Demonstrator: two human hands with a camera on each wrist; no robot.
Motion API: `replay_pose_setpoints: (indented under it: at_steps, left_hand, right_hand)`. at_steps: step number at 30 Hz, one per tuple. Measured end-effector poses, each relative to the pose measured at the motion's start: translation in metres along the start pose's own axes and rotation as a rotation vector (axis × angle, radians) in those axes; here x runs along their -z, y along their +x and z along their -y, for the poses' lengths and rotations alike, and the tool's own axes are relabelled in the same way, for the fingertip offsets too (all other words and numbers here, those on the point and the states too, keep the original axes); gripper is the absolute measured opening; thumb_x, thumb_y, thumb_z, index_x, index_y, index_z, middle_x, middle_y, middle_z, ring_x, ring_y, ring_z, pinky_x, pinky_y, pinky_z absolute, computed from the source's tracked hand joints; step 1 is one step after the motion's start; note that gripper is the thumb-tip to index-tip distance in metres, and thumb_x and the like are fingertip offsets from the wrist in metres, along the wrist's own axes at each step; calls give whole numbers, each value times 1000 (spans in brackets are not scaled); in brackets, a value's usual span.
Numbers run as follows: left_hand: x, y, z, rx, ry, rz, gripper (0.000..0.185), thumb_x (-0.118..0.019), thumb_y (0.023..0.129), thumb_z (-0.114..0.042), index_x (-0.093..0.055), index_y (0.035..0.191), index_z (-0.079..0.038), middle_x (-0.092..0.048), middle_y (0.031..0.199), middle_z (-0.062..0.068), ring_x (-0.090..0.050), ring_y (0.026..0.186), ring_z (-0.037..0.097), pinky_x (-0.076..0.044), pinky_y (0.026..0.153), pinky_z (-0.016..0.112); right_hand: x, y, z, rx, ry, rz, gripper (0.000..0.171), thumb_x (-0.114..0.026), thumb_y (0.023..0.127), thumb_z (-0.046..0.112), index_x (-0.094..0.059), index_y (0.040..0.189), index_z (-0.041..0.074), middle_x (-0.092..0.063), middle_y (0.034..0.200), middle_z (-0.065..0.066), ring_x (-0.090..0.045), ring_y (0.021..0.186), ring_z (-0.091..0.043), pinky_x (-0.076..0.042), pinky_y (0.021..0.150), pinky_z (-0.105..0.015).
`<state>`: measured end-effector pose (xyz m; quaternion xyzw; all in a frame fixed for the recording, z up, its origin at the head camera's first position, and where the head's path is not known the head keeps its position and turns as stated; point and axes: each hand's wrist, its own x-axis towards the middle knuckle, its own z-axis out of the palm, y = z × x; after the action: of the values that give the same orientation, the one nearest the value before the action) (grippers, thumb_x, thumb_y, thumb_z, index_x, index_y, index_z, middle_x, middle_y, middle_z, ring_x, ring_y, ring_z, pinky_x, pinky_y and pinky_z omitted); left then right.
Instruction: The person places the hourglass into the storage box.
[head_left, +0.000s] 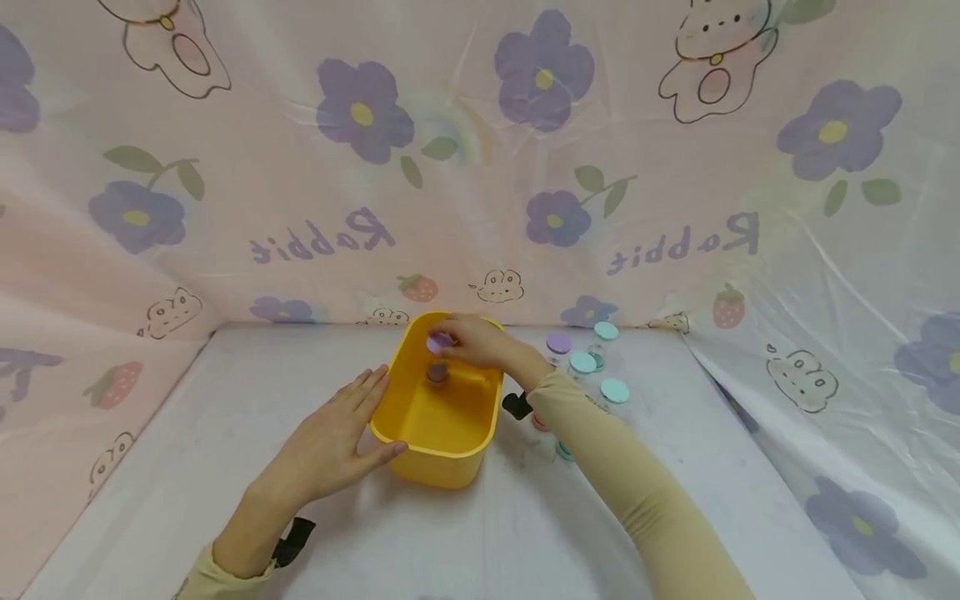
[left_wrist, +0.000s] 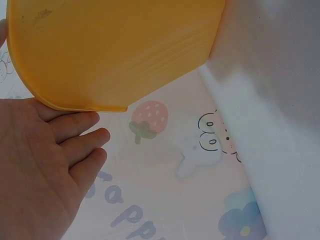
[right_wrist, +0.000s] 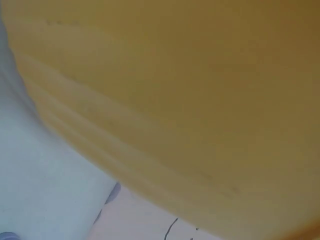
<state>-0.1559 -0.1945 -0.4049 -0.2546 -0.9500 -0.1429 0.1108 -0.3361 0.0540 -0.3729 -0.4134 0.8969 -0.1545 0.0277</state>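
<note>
A yellow plastic bin [head_left: 442, 475] stands on the white table. My right hand [head_left: 480, 340] reaches over its right rim and pinches a small container with a purple lid [head_left: 439, 342] inside the bin. Just below it in the head view, a small dark-topped container [head_left: 437, 375] sits within the bin. My left hand [head_left: 330, 446] rests against the bin's left rim with its fingers straight and its thumb near the front corner. The left wrist view shows these fingers [left_wrist: 82, 145] along the bin's outer wall. In the right wrist view the bin's wall [right_wrist: 175, 110] hides the right hand.
Right of the bin stand several small clear containers with coloured lids, among them a purple lid [head_left: 558, 342] and pale blue lids [head_left: 615, 390]. A red one [head_left: 540, 422] and a teal one [head_left: 565, 451] are partly behind my right forearm. A rabbit-print curtain [head_left: 465, 167] surrounds the table.
</note>
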Motion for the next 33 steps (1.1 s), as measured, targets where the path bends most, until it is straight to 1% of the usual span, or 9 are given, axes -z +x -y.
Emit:
replay_pose_setpoints:
  at_steps: [4, 7, 16, 26, 29, 33]
  left_hand:
    - [0, 0, -1, -7, 3, -6, 95, -57, 99, -65, -30, 162, 1, -29, 169, 16, -32, 154, 38, -32, 122, 58]
    - [1, 1, -1, -7, 5, -11, 94, -57, 99, -65, -30, 162, 0, -29, 169, 15, -32, 154, 38, -33, 122, 57]
    - [1, 1, -1, 3, -1, 5, 95, -56, 100, -65, -28, 163, -1, -26, 170, 13, -31, 154, 37, -32, 123, 57]
    - [1, 1, -3, 17, -5, 16, 98, -58, 98, -67, -28, 163, -1, -26, 170, 14, -29, 155, 36, -30, 124, 55]
    - [1, 1, -3, 12, -4, 10, 97, -58, 98, -67, -29, 163, 0, -26, 170, 14, -30, 155, 36, -30, 124, 56]
    - [1, 1, -2, 4, 3, -6, 97, -58, 98, -66, -30, 162, 1, -27, 170, 14, -31, 154, 37, -31, 123, 56]
  right_hand:
    - [-1, 4, -2, -1, 18, 32, 41, -70, 101, 23, -65, 140, 9, -68, 132, -8, -64, 115, -22, -53, 104, -34]
    - [-3, 6, -3, 0, 33, 56, 40, -70, 101, 22, -65, 139, 8, -69, 130, -6, -65, 113, -20, -53, 104, -32]
    - [-7, 10, -5, -42, 62, 86, 42, -69, 102, 23, -64, 142, 11, -68, 134, -3, -65, 118, -16, -51, 108, -30]
    - [-3, 9, -3, -6, 15, 102, 41, -67, 103, 20, -64, 143, 10, -66, 138, -7, -64, 119, -20, -51, 108, -33]
    - [-3, 9, -3, -3, 4, 95, 41, -67, 104, 21, -63, 143, 10, -65, 140, -7, -63, 122, -21, -51, 109, -34]
    - [0, 6, -1, -10, 0, 76, 43, -67, 104, 24, -62, 144, 10, -62, 145, -7, -59, 132, -24, -46, 116, -37]
